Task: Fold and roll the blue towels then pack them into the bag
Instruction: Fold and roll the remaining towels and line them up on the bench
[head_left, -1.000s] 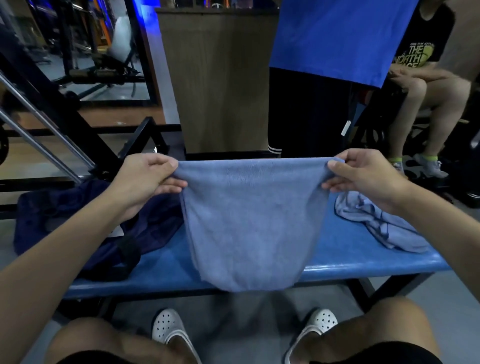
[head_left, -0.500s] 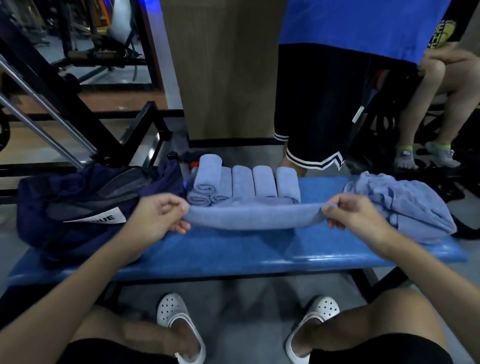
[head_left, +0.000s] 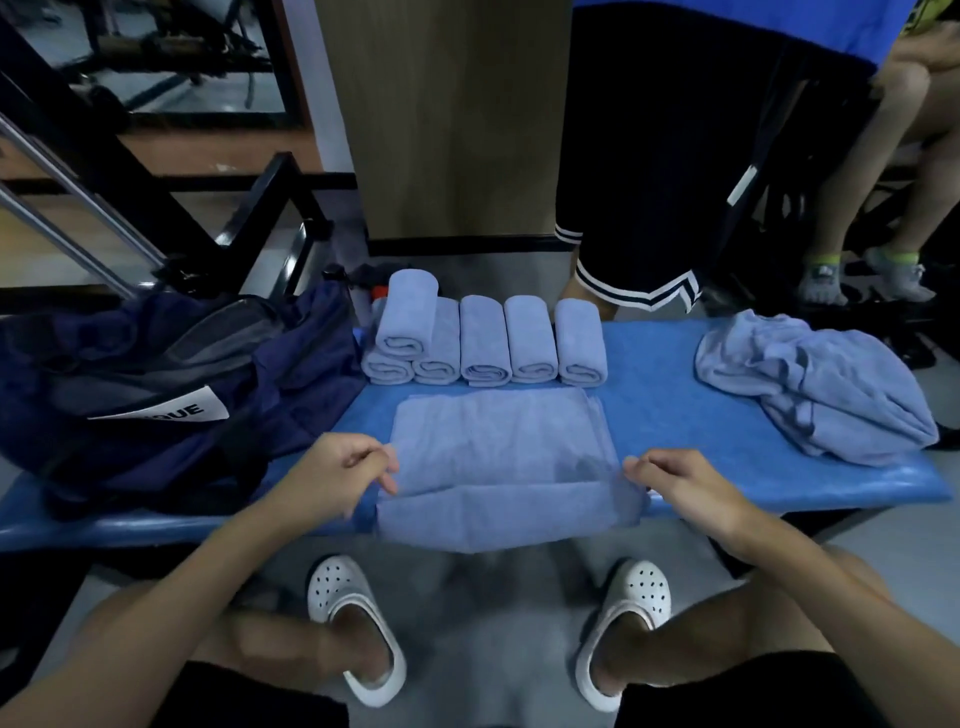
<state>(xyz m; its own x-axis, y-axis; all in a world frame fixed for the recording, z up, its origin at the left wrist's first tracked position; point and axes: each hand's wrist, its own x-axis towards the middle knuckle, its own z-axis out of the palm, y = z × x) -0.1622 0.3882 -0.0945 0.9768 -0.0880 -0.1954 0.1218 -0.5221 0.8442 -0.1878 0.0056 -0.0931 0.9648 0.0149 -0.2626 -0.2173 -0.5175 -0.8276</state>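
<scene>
Pinching towel (head_left: 498, 457) edges: left hand (head_left: 337, 475), right hand (head_left: 680, 488).

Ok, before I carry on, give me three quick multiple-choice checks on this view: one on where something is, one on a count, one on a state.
1. Where on the bench does the heap of unrolled towels lie?
A. Its right end
B. Its left end
C. Its middle, under the rolls

2. How many rolled towels are grouped at the back of the bench?
A. Four
B. Six
C. Nine

3. How is the towel in front?
A. Rolled tight
B. Spread flat, pinched at both sides
C. Held up in the air

Answers:
1 A: the heap sits at the right end, apart from the rolls.
2 B: five lie side by side and one rests on top of the two leftmost.
3 B: it lies flat with its near edge over the bench front, and the left hand and right hand pinch its sides.
</scene>
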